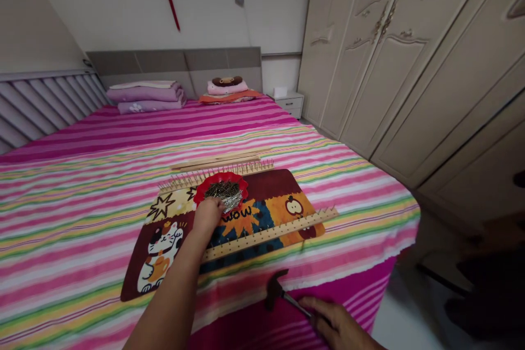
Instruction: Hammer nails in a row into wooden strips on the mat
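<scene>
My left hand reaches to the near rim of a red scalloped bowl. Its fingers are closed at the edge of a heap of nails, and their tips are partly hidden. In my right hand, at the front edge of the bed, is a hammer, head pointing left. Between my hands and the bowl, a wooden strip lies across the printed mat. Small holes or dark nail spots line this strip, and several nails stand up along it.
Behind the bowl lies another wooden strip bristling with upright nails. Plain wooden strips lie beyond it on the striped bedsheet. Folded bedding sits by the headboard. A wardrobe stands along the right.
</scene>
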The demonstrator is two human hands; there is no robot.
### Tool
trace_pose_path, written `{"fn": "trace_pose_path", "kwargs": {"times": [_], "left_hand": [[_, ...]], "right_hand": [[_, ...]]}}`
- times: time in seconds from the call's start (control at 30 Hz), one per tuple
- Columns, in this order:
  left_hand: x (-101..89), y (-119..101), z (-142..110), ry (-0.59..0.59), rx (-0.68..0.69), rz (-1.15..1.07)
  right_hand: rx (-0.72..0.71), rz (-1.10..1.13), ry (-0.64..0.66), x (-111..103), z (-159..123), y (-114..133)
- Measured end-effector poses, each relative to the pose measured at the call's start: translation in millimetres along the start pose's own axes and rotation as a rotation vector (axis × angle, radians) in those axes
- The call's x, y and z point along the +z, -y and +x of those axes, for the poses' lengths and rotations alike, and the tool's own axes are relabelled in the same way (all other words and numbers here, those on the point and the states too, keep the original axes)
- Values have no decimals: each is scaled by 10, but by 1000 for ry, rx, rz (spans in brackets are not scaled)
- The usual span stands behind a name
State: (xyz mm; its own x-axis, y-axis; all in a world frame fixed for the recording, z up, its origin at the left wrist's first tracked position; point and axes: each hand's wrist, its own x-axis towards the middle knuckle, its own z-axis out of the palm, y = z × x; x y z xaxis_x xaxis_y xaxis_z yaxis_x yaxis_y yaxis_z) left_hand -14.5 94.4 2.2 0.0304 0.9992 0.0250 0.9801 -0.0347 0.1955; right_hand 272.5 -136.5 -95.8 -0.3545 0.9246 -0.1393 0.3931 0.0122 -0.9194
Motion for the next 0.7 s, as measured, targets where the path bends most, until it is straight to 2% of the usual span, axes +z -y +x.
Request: {"fn": "trace_pose_path", "kwargs": {"times": [0.17,0.3,0.43,0.63,0.7], "left_hand": [[-132,64,-28,-45,-54,-69],[-202,163,-75,-113,-135,-274],[-186,268,-112,-187,-184,-479],[-164,280,-144,-256,-341,-1077],[-210,333,-193,-269,-363,-1172]], "right_hand": [[-19,-21,-4,-1,10,30],[-23,-42,-13,0,7,38],[-21,-65,-27,15,5,11],[-27,-69,-28,15,9,30],[-39,-64,-34,14,4,25]]}}
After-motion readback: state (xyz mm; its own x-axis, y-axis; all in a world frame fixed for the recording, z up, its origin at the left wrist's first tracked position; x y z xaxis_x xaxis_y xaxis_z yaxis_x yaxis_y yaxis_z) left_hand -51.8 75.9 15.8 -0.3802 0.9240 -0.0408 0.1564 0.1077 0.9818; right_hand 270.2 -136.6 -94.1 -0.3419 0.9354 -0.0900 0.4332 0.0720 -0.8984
